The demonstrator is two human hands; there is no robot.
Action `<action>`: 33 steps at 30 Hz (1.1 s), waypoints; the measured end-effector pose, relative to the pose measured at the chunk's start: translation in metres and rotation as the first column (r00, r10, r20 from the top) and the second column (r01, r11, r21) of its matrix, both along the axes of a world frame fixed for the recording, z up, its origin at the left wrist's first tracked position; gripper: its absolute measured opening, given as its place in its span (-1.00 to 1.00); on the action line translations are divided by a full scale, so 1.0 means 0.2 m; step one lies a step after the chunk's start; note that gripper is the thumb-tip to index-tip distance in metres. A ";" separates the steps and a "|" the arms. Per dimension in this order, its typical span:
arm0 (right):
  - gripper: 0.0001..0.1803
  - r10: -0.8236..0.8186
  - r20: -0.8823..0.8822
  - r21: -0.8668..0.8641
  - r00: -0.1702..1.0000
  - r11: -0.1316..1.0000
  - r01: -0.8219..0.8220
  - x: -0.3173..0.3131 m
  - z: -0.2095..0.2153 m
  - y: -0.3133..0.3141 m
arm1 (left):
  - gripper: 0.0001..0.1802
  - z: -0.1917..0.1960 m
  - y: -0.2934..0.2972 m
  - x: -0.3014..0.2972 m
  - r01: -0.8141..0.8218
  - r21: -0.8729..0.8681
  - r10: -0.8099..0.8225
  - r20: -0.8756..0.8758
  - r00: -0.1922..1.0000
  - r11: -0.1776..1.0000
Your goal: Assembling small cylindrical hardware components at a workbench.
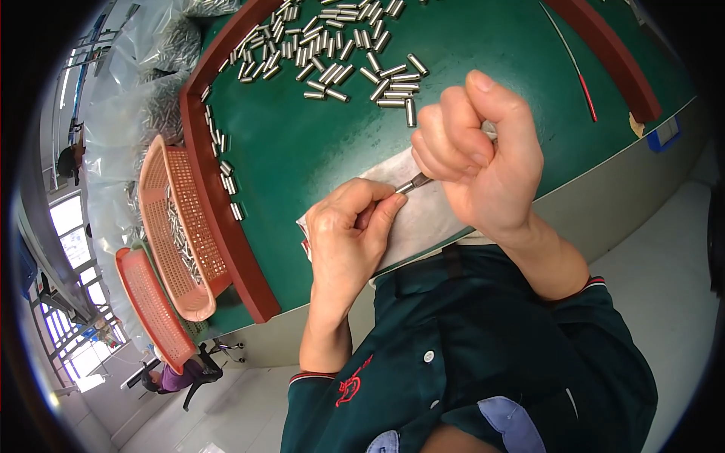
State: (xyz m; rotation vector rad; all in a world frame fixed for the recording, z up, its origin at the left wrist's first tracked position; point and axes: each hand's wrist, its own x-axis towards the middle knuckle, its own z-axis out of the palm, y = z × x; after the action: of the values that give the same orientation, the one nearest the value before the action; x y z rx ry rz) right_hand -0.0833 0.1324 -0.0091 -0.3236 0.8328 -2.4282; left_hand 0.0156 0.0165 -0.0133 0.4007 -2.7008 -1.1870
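Over the front of the green table, my left hand (343,226) pinches a small shiny metal pin (405,187) between thumb and index finger. My right hand (483,155) is closed in a fist around a hand tool, and only its dark tapered end (421,180) shows clearly. That end meets the pin's right end. The fingers hide most of the tool, so its exact kind cannot be made out. Beneath both hands lies a pale cloth (430,215) along the table's near edge. Many similar loose metal pins (332,49) are spread over the far part of the table.
Red-brown rails (219,189) border the tabletop (294,143) left and right. A thin red-handled rod (587,98) lies at the right. Beyond the left rail are pink baskets (155,302), one holding pins, and clear bags of metal parts (162,102). A person (175,377) sits farther off.
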 end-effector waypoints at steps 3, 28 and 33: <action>-0.52 -0.006 -0.001 0.023 1.000 1.000 0.006 0.00 0.00 -0.01 | -0.90 0.01 0.00 0.00 0.007 -0.014 -0.007 -0.013 1.000 1.000; -0.50 0.043 -0.190 0.216 0.981 0.976 -0.001 0.04 0.04 -0.03 | -0.89 0.01 -0.04 -0.03 0.148 0.012 -0.147 -0.028 0.989 0.989; -0.55 0.026 -0.215 0.224 0.976 0.974 0.023 0.05 0.03 -0.04 | -0.88 0.02 -0.04 -0.03 0.136 -0.008 -0.136 -0.016 0.991 0.991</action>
State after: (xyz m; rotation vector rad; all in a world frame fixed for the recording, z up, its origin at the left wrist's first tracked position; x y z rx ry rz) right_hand -0.0725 0.1245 -0.0022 -0.5065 1.1912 -2.2948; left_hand 0.0101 0.0090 -0.0096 0.2070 -2.7557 -1.2091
